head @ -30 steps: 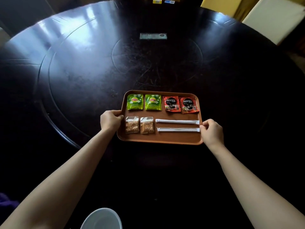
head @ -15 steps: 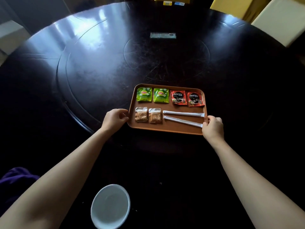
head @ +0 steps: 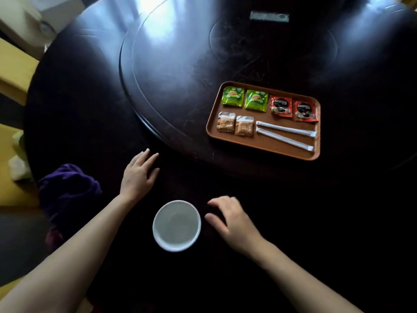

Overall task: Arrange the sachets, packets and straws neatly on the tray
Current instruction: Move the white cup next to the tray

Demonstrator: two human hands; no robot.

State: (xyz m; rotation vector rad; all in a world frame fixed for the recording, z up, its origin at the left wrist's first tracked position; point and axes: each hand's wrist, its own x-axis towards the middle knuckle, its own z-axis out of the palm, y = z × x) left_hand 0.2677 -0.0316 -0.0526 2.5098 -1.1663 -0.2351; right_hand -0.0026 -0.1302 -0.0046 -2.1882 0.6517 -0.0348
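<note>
Both grips spread, empty: left grip (head: 138, 175), right grip (head: 232, 219) flank white bowl (head: 176, 225); tray (head: 261, 147) beyond right grip, bare bench (head: 338, 199) between.

Round dark desk (head: 79, 105), glossy finish, with a raised inner turntable disc (head: 171, 71); fine scratches visible near its centre. Bright window-like glare reflected on the far left of the disc. Beyond the desk edge at left: pale yellow floor or furniture (head: 13, 71), blurred. Purple cloth (head: 67, 190) sits at the near-left desk edge. Near half of the desk in deep shadow.
</note>
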